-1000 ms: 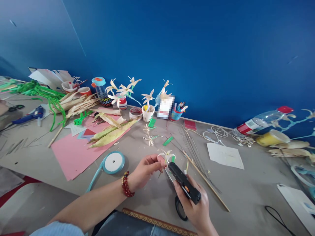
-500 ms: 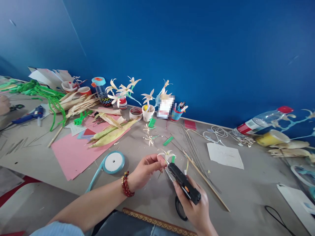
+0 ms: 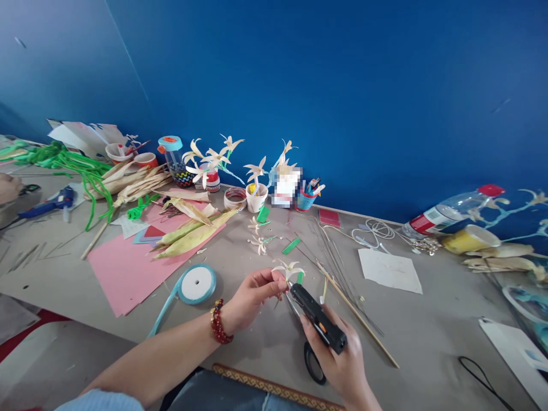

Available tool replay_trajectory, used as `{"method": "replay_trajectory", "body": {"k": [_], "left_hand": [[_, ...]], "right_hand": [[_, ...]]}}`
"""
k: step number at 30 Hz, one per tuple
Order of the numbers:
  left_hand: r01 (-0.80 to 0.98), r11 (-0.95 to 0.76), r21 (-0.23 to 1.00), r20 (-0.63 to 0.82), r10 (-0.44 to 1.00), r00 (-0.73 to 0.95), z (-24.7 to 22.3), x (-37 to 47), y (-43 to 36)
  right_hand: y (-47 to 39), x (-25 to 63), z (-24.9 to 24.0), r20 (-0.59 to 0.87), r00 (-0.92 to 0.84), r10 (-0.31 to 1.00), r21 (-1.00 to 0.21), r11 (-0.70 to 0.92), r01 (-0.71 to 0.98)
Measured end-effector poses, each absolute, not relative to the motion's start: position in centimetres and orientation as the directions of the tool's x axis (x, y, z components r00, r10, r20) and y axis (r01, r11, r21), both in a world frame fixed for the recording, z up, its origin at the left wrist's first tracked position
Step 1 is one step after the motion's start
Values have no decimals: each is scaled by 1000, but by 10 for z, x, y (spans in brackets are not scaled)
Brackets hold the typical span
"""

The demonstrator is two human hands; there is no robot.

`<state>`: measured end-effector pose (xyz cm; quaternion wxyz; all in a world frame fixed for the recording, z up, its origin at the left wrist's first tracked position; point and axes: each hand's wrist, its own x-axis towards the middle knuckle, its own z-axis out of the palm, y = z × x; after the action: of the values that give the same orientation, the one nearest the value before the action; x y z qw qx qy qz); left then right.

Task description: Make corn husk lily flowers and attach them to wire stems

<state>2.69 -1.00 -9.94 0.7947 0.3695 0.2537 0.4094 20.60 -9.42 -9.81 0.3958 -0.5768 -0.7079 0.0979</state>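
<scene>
My left hand (image 3: 257, 292) pinches a small pale corn-husk flower (image 3: 289, 269) by its base, its petals spreading above the fingertips. In my right hand (image 3: 346, 357) is a black hot glue gun (image 3: 315, 315), its nozzle right at the flower's base. Whether glue is coming out is too small to tell. Partly hidden beneath the glue gun and my right hand lie scissors with a black handle (image 3: 314, 377). Beyond my hands, small husk flowers (image 3: 259, 246) lie on the table. A light-blue ribbon spool (image 3: 197, 283) lies left of my left hand.
Thin wires and a wooden stick (image 3: 363, 321) lie to the right. Pink paper (image 3: 120, 268) with corn husks (image 3: 194, 235) is on the left. Along the blue wall stand a cup of husk flowers (image 3: 257, 201) and a pen holder (image 3: 306, 201). Another person's hand (image 3: 9, 188) shows far left.
Hardly anything differs. The view has shifted slightly; both hands keep the flower and the glue gun together in the same place.
</scene>
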Motion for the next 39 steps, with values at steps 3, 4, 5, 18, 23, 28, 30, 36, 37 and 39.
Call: {"method": "replay_trajectory", "body": {"k": [3, 4, 5, 18, 23, 28, 30, 36, 37, 39], "left_hand": [[-481, 396, 782, -90, 836, 542, -101, 27, -9], [-489, 401, 775, -88, 834, 544, -101, 27, -9], [-495, 406, 768, -88, 833, 547, -102, 27, -9], [-544, 434, 718, -122, 848, 515, -105, 24, -6], [-558, 437, 705, -139, 857, 496, -104, 22, -1], [-573, 390, 721, -109, 881, 461, -100, 19, 2], [-576, 383, 722, -98, 881, 462, -98, 18, 4], [-641, 255, 724, 13, 924, 383, -90, 10, 13], [-643, 243, 726, 20, 927, 374, -89, 9, 14], [-638, 248, 729, 10, 928, 372, -89, 9, 14]], "right_hand": [[-93, 209, -99, 472, 6, 882, -579, 304, 756], [-92, 211, -99, 479, 21, 878, -576, 296, 762], [-92, 214, -99, 485, 33, 874, -572, 288, 768], [-97, 350, -99, 340, 392, 855, -43, -402, 914], [-98, 390, -119, 178, 275, 945, 31, -285, 958], [-99, 389, -103, 128, 151, 980, 36, -157, 987], [-93, 371, -91, 187, 124, 974, -53, -116, 992], [-41, 280, -90, 145, -157, 977, -398, 203, 894], [-31, 268, -93, 123, -177, 976, -391, 212, 896], [-16, 252, -98, 105, -198, 974, -386, 224, 895]]}}
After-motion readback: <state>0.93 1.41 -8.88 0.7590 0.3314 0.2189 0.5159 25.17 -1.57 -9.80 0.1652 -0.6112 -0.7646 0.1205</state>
